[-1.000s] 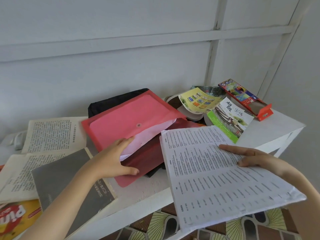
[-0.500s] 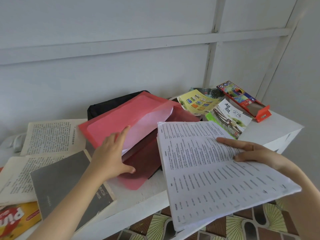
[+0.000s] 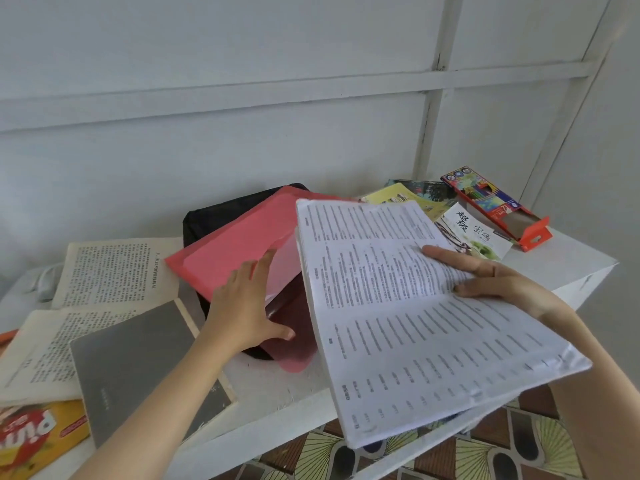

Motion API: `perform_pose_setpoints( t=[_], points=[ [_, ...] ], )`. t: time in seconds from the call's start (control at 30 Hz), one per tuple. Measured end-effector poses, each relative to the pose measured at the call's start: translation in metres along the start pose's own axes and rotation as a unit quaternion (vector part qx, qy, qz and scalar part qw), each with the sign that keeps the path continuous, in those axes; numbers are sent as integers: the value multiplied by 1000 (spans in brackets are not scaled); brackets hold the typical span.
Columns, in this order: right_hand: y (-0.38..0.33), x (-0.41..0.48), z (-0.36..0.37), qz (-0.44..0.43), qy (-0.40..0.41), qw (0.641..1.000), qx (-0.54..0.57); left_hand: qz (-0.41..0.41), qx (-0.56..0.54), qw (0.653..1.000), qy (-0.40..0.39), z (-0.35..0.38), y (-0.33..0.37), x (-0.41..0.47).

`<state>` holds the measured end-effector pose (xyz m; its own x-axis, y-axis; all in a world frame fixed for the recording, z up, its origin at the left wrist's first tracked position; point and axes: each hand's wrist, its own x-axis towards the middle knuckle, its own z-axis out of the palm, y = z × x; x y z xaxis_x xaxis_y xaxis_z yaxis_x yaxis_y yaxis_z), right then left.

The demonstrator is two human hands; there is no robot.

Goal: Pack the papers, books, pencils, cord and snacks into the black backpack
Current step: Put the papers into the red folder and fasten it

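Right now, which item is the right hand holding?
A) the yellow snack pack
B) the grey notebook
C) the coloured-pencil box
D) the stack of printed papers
D: the right hand holds the stack of printed papers at its right side, thumb on top. The stack's far end is at the red folder that the left hand rests on. The coloured-pencil box lies apart at the far right of the table.

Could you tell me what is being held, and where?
Right hand pinches the paper stack at its right edge; left hand only presses the red folder.
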<state>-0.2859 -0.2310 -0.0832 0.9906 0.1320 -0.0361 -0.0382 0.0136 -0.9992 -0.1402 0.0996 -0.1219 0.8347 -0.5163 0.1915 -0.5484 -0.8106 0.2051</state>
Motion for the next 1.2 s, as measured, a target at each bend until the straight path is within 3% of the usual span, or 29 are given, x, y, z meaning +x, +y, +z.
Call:
perform_pose_setpoints(
  t=[0.1,0.27,0.37,0.67,0.8,1.2],
  points=[
    [7,5,-5,60,-19,998,-1,-1,10,1000,20,1,0,-2],
    [10,19,2,156,22,985,74,7,23,999,35,1,3,-4],
    [5,25,14,171,27,981,88,11,39,999,33,4,3,-4],
    [11,51,39,110,158,973,127,55,68,995,39,10,-7,-11],
    [13,64,50,70,216,964,136,38,40,998,13,7,-6,-16],
    [15,80,86,19,297,947,122,40,27,998,36,4,-11,-19]
  ],
)
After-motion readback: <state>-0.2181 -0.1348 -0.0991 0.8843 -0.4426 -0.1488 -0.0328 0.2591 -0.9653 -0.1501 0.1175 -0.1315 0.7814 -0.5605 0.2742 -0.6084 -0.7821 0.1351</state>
